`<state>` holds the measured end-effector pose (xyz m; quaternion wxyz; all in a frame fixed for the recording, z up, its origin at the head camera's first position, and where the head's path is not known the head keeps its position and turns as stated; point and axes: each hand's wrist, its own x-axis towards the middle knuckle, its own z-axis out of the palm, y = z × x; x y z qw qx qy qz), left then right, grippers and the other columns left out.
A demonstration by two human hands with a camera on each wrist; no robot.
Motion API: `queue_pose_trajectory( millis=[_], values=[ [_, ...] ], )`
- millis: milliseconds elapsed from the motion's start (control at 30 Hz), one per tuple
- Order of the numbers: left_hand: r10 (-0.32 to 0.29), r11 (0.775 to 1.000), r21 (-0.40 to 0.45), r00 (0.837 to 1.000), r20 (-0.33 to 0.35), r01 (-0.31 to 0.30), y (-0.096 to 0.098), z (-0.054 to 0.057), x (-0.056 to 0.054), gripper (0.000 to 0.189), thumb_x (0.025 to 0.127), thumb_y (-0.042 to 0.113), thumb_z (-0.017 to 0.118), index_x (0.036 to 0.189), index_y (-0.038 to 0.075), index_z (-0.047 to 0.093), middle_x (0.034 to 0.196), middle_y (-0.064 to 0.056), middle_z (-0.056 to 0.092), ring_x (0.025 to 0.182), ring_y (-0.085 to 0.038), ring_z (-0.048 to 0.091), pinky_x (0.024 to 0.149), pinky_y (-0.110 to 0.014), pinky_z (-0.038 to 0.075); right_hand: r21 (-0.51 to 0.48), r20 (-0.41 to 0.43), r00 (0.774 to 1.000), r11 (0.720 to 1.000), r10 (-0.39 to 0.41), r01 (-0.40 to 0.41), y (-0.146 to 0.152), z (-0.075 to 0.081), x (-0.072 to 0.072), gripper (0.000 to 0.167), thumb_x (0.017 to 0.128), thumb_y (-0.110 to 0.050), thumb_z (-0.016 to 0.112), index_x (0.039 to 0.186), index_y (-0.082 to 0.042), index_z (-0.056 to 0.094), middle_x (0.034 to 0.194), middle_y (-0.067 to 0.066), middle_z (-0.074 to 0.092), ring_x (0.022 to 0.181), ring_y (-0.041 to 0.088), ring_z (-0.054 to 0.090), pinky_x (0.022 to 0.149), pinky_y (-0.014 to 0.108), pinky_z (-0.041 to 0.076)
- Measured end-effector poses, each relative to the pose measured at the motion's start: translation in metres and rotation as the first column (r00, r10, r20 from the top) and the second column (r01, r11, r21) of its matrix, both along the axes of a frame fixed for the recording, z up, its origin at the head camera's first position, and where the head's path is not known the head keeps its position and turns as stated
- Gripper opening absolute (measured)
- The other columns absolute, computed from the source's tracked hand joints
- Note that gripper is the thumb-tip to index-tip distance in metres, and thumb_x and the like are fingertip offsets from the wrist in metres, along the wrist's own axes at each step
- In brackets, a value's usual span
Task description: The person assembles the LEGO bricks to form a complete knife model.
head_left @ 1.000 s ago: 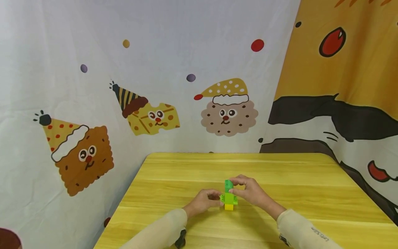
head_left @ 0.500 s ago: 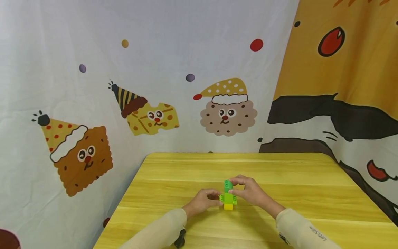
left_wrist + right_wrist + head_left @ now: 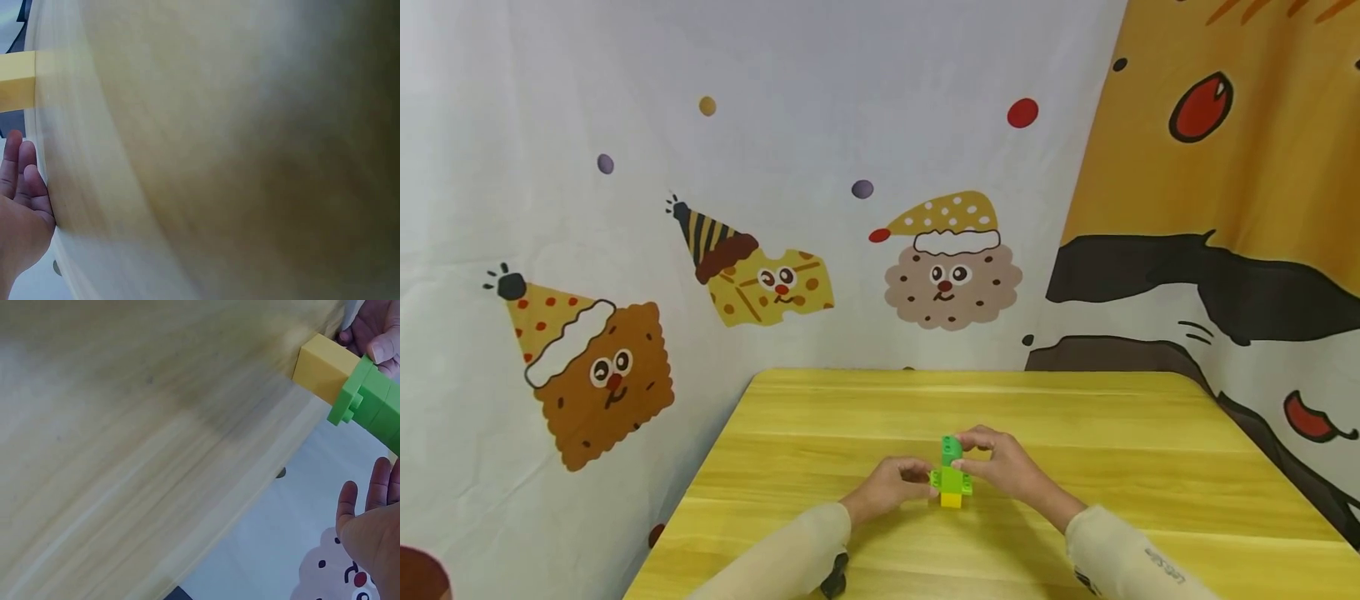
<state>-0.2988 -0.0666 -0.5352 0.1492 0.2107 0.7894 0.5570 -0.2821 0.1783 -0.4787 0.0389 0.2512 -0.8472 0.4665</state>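
Note:
A small tower of toy building bricks stands upright on the wooden table (image 3: 1075,417). Its base is a yellow brick (image 3: 951,500), also seen in the right wrist view. Above it, a light green plate (image 3: 967,484) sticks out on both sides around a light green brick (image 3: 952,478). A darker green brick (image 3: 951,451) with studs on top forms the upper end. My right hand (image 3: 1003,467) pinches this top brick between thumb and fingers. My left hand (image 3: 891,489) holds the plate's left end, its thumb against it in the right wrist view.
Behind the table hangs a white cloth (image 3: 820,100) printed with cartoon food figures. A dark red rounded thing (image 3: 422,575) shows at the lower left corner. The table's far edge runs just below the cloth.

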Motion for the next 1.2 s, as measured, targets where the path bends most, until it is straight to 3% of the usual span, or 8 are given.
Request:
queue_pose_trajectory(
  millis=[367,700,1067,1200],
  values=[
    [-0.002,1.0,0.0,1.0,-0.005,0.002,0.0,0.0,0.0,0.03,0.09,0.027,0.076,0.117,0.015,0.07,0.104,0.003,0.066,0.095,-0.015,0.059,0.08,-0.032,0.049,-0.052,0.047,0.999,0.999,0.02,-0.017,0.001,-0.005,-0.001,0.033,0.09,-0.031,0.074,0.121,-0.018,0.071,0.107,-0.006,0.064,0.108,0.035,0.056,0.095,0.06,0.042],
    [0.001,1.0,0.004,1.0,-0.016,-0.001,0.0,-0.003,-0.003,0.027,0.09,0.026,0.076,0.115,0.017,0.071,0.101,0.005,0.067,0.094,-0.013,0.06,0.08,-0.031,0.05,-0.047,0.076,0.997,0.999,-0.023,0.027,0.004,-0.014,0.002,0.044,0.091,-0.025,0.073,0.133,-0.014,0.064,0.112,0.0,0.065,0.108,0.034,0.059,0.091,0.04,0.048],
    [-0.004,1.0,-0.008,0.999,-0.05,0.004,-0.001,-0.001,-0.003,0.025,0.09,0.025,0.075,0.113,0.016,0.071,0.101,0.004,0.067,0.092,-0.014,0.061,0.079,-0.03,0.051,-0.127,0.111,0.992,0.989,-0.065,0.079,0.002,-0.02,0.005,0.044,0.089,-0.017,0.075,0.131,-0.008,0.065,0.113,0.007,0.068,0.109,0.033,0.061,0.094,0.049,0.046],
    [0.0,1.0,-0.007,0.998,-0.057,-0.001,0.0,-0.001,-0.004,0.028,0.091,0.024,0.075,0.116,0.016,0.069,0.107,0.006,0.065,0.094,-0.014,0.061,0.08,-0.03,0.052,-0.132,0.124,0.988,0.986,-0.09,0.107,0.0,-0.022,0.002,0.046,0.089,-0.017,0.076,0.132,-0.008,0.064,0.111,0.005,0.069,0.105,0.026,0.062,0.092,0.042,0.048]
  ],
)
